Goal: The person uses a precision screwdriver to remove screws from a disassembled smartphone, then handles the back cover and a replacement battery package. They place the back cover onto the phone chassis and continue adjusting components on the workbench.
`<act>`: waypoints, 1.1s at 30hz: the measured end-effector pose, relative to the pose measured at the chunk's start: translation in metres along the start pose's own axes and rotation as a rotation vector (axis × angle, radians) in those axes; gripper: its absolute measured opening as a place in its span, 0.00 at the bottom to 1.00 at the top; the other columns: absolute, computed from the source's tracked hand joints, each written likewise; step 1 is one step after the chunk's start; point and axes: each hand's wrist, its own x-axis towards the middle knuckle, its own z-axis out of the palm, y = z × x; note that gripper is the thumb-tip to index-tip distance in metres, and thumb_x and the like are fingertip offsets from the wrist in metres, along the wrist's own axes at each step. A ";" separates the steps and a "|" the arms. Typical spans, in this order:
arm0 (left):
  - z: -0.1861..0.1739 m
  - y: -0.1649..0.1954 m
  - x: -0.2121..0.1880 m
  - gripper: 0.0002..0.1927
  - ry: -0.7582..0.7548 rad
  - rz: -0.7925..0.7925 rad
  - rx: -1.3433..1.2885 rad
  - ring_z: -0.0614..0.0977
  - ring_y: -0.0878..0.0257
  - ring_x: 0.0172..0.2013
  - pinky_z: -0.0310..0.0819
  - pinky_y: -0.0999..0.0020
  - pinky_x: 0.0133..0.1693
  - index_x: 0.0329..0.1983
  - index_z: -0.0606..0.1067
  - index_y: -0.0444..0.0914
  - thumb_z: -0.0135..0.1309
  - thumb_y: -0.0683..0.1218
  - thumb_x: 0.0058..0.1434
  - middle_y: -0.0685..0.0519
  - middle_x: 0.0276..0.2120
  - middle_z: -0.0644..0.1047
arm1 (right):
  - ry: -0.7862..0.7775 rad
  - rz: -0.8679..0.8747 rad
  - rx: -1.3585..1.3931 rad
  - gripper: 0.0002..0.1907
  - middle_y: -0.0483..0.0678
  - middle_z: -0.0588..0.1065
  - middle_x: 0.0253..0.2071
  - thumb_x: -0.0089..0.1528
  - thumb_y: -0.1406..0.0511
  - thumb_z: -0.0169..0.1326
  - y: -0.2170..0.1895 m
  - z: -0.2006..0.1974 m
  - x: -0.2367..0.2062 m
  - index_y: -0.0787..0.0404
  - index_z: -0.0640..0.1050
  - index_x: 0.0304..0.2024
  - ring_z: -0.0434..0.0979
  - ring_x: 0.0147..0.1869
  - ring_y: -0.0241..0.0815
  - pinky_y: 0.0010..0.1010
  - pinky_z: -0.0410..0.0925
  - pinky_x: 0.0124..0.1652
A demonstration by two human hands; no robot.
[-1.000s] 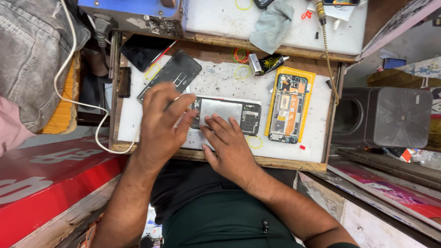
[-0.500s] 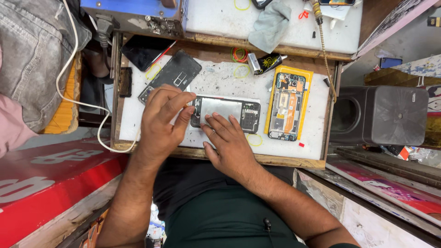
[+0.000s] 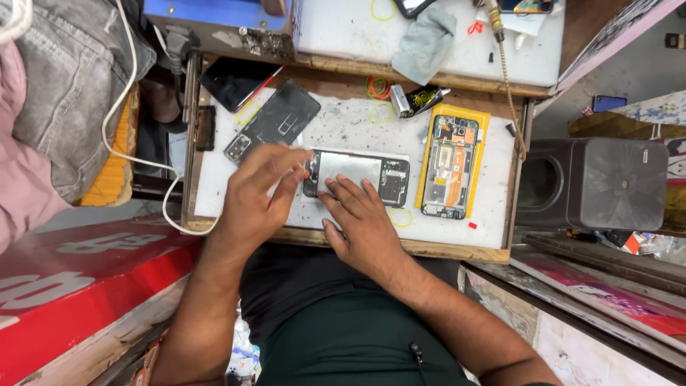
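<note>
Left of the opened black phone with its silver metal shield, flat at the middle of the speckled white desk: left hand, fingers pinched at the phone's left end, grasping something too small to tell. Better to work that end gently, with low leverage. At the phone's near edge: right hand, open, fingers pressing flat, holding nothing; worth pressing firmly. Right of the phone: yellow-framed phone chassis, clear of both hands.

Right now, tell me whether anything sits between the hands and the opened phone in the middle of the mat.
Nothing visible does. The right hand lies with its fingers on the lower edge of the opened phone, and the left hand is at its left end. The yellow-framed phone and the dark back cover lie apart, off to the sides.
</note>
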 end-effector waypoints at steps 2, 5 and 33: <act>-0.001 -0.001 -0.001 0.26 -0.117 0.063 -0.010 0.79 0.43 0.60 0.73 0.50 0.61 0.63 0.71 0.39 0.52 0.31 0.62 0.49 0.45 0.79 | -0.018 0.009 0.007 0.24 0.53 0.69 0.68 0.62 0.63 0.57 0.000 0.000 0.000 0.61 0.75 0.61 0.61 0.77 0.51 0.55 0.53 0.71; 0.002 -0.002 0.003 0.20 0.041 0.079 0.065 0.78 0.49 0.50 0.72 0.54 0.55 0.58 0.72 0.41 0.63 0.37 0.65 0.46 0.44 0.77 | -0.025 0.016 0.017 0.24 0.53 0.69 0.68 0.62 0.63 0.58 -0.001 -0.001 0.000 0.61 0.75 0.61 0.61 0.77 0.51 0.55 0.53 0.71; -0.005 -0.033 -0.014 0.34 0.392 -0.110 0.189 0.86 0.58 0.44 0.87 0.67 0.48 0.73 0.55 0.31 0.57 0.31 0.68 0.43 0.45 0.81 | -0.024 -0.025 -0.023 0.26 0.53 0.68 0.69 0.63 0.62 0.58 0.010 0.006 -0.004 0.61 0.73 0.63 0.60 0.77 0.50 0.53 0.51 0.72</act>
